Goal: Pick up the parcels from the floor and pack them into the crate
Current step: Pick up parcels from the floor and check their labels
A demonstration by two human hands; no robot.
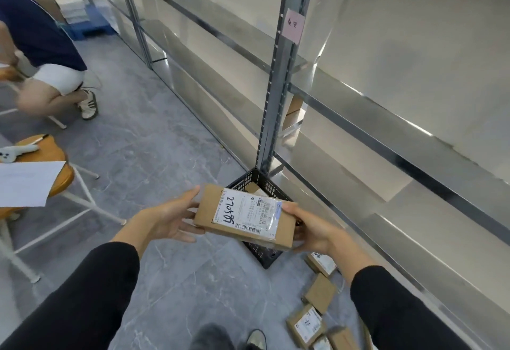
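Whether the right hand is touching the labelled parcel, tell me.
Touching. The head view shows the right hand gripping the parcel, with the thumb lying on its top face.

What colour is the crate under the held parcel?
The crate is black with perforated walls; the head view shows it best.

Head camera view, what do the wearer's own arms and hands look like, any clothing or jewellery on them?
Both arms wear plain black long sleeves, the left sleeve and right sleeve ending short of the wrists. The left hand and right hand are bare: no gloves, and no rings, watch or markings show.
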